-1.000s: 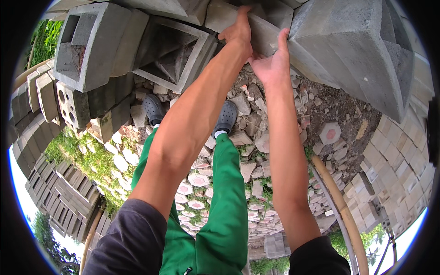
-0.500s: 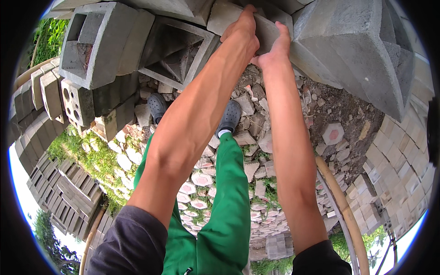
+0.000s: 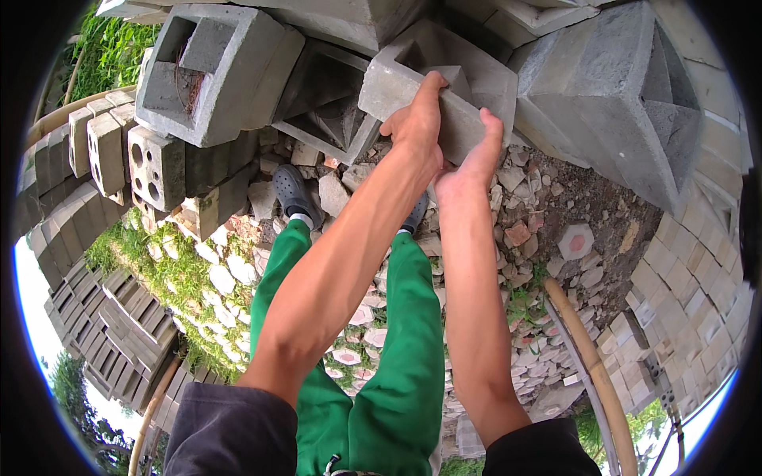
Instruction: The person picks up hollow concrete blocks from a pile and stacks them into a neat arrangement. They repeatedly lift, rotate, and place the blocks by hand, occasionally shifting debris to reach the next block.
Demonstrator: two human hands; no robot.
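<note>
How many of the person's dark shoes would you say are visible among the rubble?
2: one dark shoe left of the left forearm, above the green trouser leg; the other shoe mostly hidden between the forearms.

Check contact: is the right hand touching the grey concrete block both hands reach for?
Touching. The head view shows the right hand pressed against the near face of the grey concrete block, fingers lying on it; the left hand grips the same block.
</note>
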